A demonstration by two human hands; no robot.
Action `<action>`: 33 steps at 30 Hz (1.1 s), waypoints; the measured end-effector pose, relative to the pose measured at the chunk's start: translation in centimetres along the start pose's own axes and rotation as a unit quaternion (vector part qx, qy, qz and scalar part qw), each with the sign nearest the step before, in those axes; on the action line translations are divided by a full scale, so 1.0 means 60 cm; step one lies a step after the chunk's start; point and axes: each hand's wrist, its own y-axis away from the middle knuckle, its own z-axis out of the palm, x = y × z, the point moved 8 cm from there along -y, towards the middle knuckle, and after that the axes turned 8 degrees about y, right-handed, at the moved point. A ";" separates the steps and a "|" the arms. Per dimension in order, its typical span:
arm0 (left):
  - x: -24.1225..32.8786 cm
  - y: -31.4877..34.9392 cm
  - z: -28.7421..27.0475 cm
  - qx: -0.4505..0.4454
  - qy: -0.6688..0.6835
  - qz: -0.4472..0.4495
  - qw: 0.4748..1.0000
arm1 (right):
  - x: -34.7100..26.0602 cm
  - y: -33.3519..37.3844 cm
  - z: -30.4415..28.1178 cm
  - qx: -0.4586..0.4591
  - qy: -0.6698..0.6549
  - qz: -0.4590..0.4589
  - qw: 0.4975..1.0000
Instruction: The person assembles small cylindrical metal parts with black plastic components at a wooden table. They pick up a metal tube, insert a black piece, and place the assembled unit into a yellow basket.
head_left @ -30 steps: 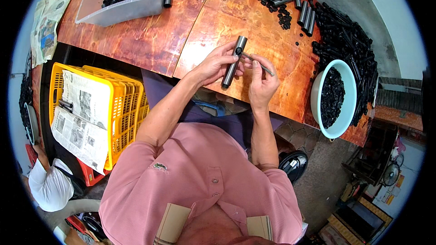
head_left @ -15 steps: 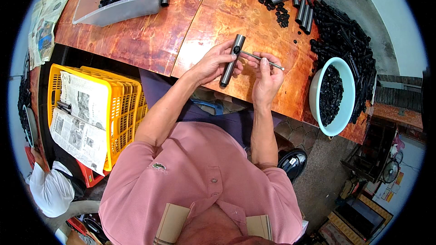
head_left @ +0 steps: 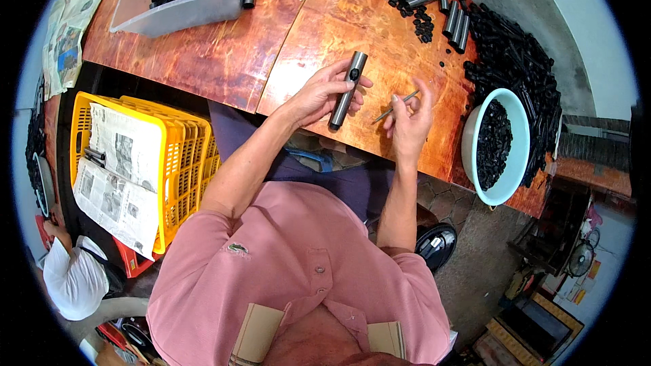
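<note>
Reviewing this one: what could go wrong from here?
The left hand holds the metal tube close to the front edge of the table; a slipped grip could let it roll off.

The right hand holds a thin rod in its fingers, so it might be dropped.

The pale blue basin of black pieces sits close to the table's edge, so a bump might spill it.

No legible text. Newsprint sheets (head_left: 114,207) on yellow crate (head_left: 163,183): columns, grey photos, print too small. Newspaper (head_left: 73,34) at left end of wooden table (head_left: 203,57): colour picture, text blurred. Pink shirt (head_left: 285,278): small green emblem (head_left: 237,249) on chest. Orange and yellow papers (head_left: 594,270), right wall: unreadable.
</note>
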 end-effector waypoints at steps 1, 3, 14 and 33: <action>-0.001 0.001 0.002 0.000 0.000 -0.001 1.000 | 0.015 -0.003 -0.002 -0.022 -0.046 0.013 0.999; -0.001 -0.002 0.006 -0.001 0.000 -0.007 1.000 | 0.054 -0.011 -0.006 -0.060 -0.138 0.039 0.988; 0.003 0.001 0.004 0.008 0.003 -0.002 1.000 | 0.031 -0.017 0.008 -0.022 -0.268 -0.038 0.962; -0.003 0.003 0.005 -0.002 0.023 -0.020 1.000 | -0.060 0.030 0.064 0.002 0.032 -0.154 0.988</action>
